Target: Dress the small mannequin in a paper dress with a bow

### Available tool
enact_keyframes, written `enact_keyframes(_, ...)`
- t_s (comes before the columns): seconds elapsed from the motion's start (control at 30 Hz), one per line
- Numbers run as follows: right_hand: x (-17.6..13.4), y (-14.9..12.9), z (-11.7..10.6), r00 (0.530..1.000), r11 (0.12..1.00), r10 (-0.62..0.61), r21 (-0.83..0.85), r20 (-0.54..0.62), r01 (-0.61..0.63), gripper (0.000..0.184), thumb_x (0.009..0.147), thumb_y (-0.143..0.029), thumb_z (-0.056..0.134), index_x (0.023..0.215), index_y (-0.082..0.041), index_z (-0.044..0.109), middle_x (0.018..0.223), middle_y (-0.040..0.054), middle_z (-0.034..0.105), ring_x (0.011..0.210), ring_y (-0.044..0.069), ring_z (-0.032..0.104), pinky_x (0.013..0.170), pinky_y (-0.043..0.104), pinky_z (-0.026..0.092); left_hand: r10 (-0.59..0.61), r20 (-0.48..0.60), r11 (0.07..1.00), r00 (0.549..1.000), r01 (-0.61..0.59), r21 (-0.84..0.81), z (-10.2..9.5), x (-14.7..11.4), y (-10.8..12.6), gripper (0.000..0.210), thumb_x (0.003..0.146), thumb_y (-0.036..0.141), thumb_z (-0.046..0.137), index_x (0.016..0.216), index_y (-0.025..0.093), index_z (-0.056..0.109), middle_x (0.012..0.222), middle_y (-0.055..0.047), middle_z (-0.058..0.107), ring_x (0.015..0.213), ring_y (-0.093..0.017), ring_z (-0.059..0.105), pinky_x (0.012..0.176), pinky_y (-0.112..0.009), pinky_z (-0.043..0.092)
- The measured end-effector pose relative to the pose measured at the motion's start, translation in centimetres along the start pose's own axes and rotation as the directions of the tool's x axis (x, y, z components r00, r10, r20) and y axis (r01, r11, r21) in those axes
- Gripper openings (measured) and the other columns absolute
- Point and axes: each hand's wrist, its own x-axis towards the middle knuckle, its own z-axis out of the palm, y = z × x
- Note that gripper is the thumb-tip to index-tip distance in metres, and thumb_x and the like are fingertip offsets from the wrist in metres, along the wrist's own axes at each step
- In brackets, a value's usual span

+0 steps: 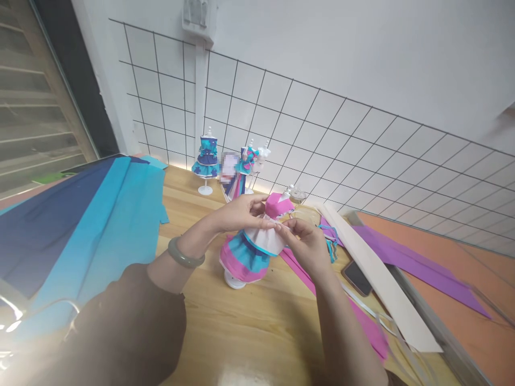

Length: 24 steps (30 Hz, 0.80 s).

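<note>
The pink-and-blue miniature dress [246,260] stands on a small white dress form [234,282], inward from the far edge of the wooden table [225,332]. The left hand [243,213] holds it at the waist, thumb in front; the right hand [308,246] pinches the white upper layer [263,239] between thumb and fingertip. Along the table's right edge lie a phone [357,277] and a pale strip [382,281]. Blue fabric [132,209] covers the left side; a blue-dressed form [207,155] stands by the far edge.
</note>
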Motion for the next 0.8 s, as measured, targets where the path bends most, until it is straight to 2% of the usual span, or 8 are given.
enact_keyframes(0.23, -0.4, -0.8, -0.7, 0.999, 0.999, 0.024, -0.028, 0.043, -0.022, 0.025, 0.078, -0.043, 0.061, 0.073, -0.019, 0.062, 0.066, 0.0017, 0.059, 0.061, 0.014, 0.051, 0.053, 0.025, 0.039, 0.017, -0.038, 1.0, 0.999, -0.016, 0.024, -0.1, 0.1, -0.1, 0.048, 0.069, 0.019, 0.069, 0.115, 0.017, 0.055, 0.112, -0.01, 0.061, 0.106, -0.02, 0.056, 0.089, -0.035, 0.045)
enact_keyframes(0.37, -0.7, -1.4, -1.1, 0.99, 0.999, -0.002, 0.032, 0.139, -0.002, 0.024, 0.079, -0.042, 0.061, 0.077, -0.019, 0.065, 0.073, 0.0038, 0.062, 0.066, 0.016, 0.054, 0.058, 0.027, 0.043, 0.015, -0.019, 0.999, 1.0, -0.015, 0.028, -0.2, 0.1, -0.2, 0.047, 0.069, 0.019, 0.069, 0.114, 0.017, 0.056, 0.112, -0.009, 0.061, 0.104, -0.02, 0.056, 0.089, -0.035, 0.045)
enact_keyframes(0.5, -0.8, -1.6, -1.0, 0.982, 0.993, -0.032, 0.115, 0.185, 0.011, 0.022, 0.08, -0.04, 0.061, 0.082, -0.019, 0.067, 0.08, 0.0048, 0.065, 0.071, 0.017, 0.058, 0.061, 0.027, 0.045, 0.019, 0.007, 0.999, 1.0, -0.019, 0.045, -0.3, 0.1, -0.2, 0.047, 0.069, 0.018, 0.068, 0.114, 0.018, 0.055, 0.109, -0.008, 0.061, 0.104, -0.019, 0.056, 0.089, -0.034, 0.044)
enact_keyframes(0.8, -0.7, -1.5, -0.5, 0.997, 0.995, 0.004, 0.099, 0.072, -0.011, 0.02, 0.079, -0.038, 0.061, 0.078, -0.019, 0.066, 0.077, 0.0042, 0.066, 0.069, 0.016, 0.059, 0.058, 0.026, 0.046, 0.026, 0.015, 1.0, 1.0, -0.026, 0.014, 0.0, 0.1, -0.2, 0.047, 0.068, 0.019, 0.069, 0.114, 0.019, 0.055, 0.111, -0.009, 0.06, 0.109, -0.021, 0.055, 0.09, -0.035, 0.044)
